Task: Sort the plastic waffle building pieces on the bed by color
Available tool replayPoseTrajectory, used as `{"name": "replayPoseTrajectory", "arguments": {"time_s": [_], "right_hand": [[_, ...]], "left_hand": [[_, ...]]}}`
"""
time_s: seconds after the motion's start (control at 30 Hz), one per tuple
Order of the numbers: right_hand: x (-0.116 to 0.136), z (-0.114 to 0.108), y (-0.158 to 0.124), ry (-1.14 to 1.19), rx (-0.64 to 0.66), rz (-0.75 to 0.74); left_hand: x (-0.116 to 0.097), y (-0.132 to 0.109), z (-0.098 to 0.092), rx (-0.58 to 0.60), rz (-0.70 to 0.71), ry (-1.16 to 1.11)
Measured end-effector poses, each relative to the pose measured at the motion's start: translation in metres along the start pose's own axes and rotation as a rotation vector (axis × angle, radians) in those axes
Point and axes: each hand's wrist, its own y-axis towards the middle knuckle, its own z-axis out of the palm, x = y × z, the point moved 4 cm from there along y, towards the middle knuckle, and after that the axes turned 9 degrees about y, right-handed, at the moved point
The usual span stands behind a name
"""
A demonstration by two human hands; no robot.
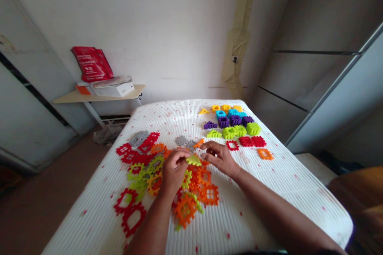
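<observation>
Down at the near end of this ribbed, red-dotted white sheet, we've got a loose pile of plastic-looking tiles, mostly orange and red, some with window holes, edges notched like cogs. Just above the pile, our left hand is pinching a solid lime-green tile. Our right hand is half open beside it, fingers curved. Farther back on the right sit colour-sorted stacks. Off to the far left, a slick red bag and white box share a small table.
</observation>
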Motion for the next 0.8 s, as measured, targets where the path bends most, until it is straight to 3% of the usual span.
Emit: {"name": "replayPoseTrajectory", "arguments": {"time_s": [0.1, 0.3, 0.57, 0.7, 0.8], "right_hand": [[-0.001, 0.003, 0.0, 0.083, 0.117, 0.102], [0.008, 0.005, -0.001, 0.052, 0.227, 0.091], [0.028, 0.003, -0.001, -0.198, 0.262, 0.009], [0.034, 0.006, -0.004, -0.286, 0.262, -0.037], [0.032, -0.011, -0.004, -0.334, 0.224, -0.044]], "left_hand": [[-0.005, -0.001, 0.004, 0.056, 0.074, 0.016], [-0.015, -0.004, 0.008, 0.08, 0.189, 0.148], [-0.029, -0.007, 0.007, -0.001, 0.364, 0.299], [-0.029, -0.009, 0.011, 0.008, 0.378, 0.349], [-0.023, -0.009, 0.011, 0.022, 0.326, 0.352]]}}
